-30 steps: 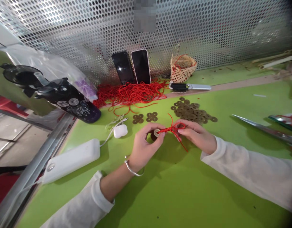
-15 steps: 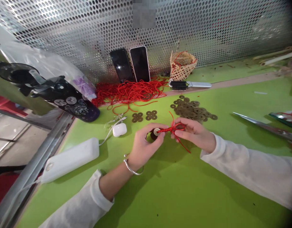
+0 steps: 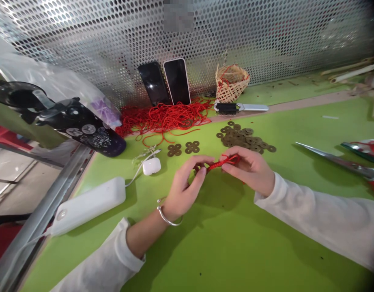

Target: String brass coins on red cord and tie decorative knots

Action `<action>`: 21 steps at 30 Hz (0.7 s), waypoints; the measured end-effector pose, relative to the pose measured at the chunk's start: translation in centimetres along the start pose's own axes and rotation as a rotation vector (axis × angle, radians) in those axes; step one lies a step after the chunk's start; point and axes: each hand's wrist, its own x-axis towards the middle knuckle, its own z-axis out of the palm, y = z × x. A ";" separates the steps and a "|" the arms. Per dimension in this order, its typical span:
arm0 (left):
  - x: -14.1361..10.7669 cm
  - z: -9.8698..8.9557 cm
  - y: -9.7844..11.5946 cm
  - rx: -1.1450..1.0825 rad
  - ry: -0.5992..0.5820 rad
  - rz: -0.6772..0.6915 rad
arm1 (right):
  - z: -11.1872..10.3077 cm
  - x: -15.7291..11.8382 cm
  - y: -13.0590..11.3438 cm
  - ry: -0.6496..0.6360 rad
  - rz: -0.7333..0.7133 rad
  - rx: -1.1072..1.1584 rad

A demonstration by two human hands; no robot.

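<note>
A knotted red cord (image 3: 216, 165) stretches between my two hands above the green table. My left hand (image 3: 187, 184), with a silver bangle at the wrist, pinches the cord's left end, where dark coins are mostly hidden by the fingers. My right hand (image 3: 250, 170) grips the loops at the cord's other end between thumb and fingers. Just beyond the hands lie a heap of old-looking bronze coins (image 3: 244, 138) and two small clusters of coins, the left cluster (image 3: 174, 150) and the right cluster (image 3: 192, 147).
Behind sit a tangle of red cord (image 3: 171, 119), two phones leaning on a perforated metal panel, a woven basket (image 3: 231, 85) and a hairbrush (image 3: 241, 107). Scissors (image 3: 336, 160) lie right. A white power bank (image 3: 89, 207), an earbud case (image 3: 151, 166) and a black bottle (image 3: 92, 129) stand left.
My right hand has closed further over the loops, and the loose cord ends that stuck out are now mostly hidden. The coin in my left hand has turned and shows less.
</note>
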 end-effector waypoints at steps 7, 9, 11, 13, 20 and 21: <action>0.2 -0.1 0.0 -0.059 -0.123 -0.109 | -0.5 -0.5 -0.3 -0.107 -0.260 -0.227; 0.3 -0.1 0.1 -0.015 -0.184 -0.126 | -0.5 -0.6 -0.4 -0.148 -0.380 -0.301; 0.3 -0.2 0.2 0.042 -0.217 -0.112 | -0.5 -0.6 -0.4 -0.178 -0.487 -0.366; 0.3 -0.3 0.2 0.068 -0.239 -0.080 | -0.5 -0.7 -0.5 -0.188 -0.560 -0.417; 0.3 -0.3 0.2 -0.024 -0.279 -0.038 | -0.4 -0.8 -0.7 -0.189 -0.568 -0.424; 0.3 -0.3 0.1 -0.037 -0.256 -0.051 | -0.4 -0.8 -0.6 -0.177 -0.547 -0.422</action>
